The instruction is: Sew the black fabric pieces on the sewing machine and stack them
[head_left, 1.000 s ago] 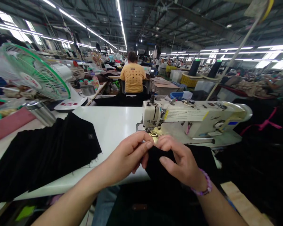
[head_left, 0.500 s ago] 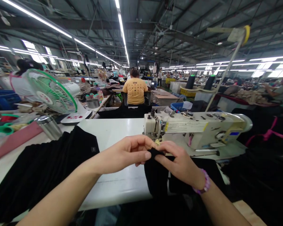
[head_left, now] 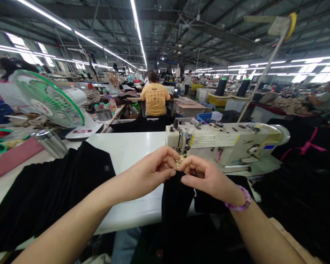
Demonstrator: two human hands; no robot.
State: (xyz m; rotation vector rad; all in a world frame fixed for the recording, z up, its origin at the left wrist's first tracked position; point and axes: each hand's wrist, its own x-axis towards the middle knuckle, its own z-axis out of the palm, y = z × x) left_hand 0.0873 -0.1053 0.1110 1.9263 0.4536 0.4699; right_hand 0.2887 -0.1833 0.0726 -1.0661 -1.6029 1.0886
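Observation:
Black fabric (head_left: pixel 176 194) hangs from between my two hands and drops over the front edge of the white table (head_left: pixel 126 146). My left hand (head_left: pixel 162 167) pinches its top edge with thumb and fingers. Close beside it, my right hand (head_left: pixel 199 172) pinches the same edge, its fingertips almost meeting the left ones. A small gold-coloured metal piece (head_left: pixel 178 164) shows between the fingertips; its exact kind is hidden. Just behind my hands is the needle end of a white sewing machine (head_left: pixel 214 141).
A stack of black fabric pieces (head_left: pixel 57 183) lies to the left. Behind it stand a steel flask (head_left: pixel 51 142) and a green-rimmed fan (head_left: pixel 48 101). More black cloth (head_left: pixel 305 198) fills the right side. Ahead, a person in a yellow shirt (head_left: pixel 154 98) sits facing away.
Both hands have shifted slightly, and the fabric's top edge now hangs straighter below the fingertips. The gold-coloured piece shows more clearly. The camera view has moved a little.

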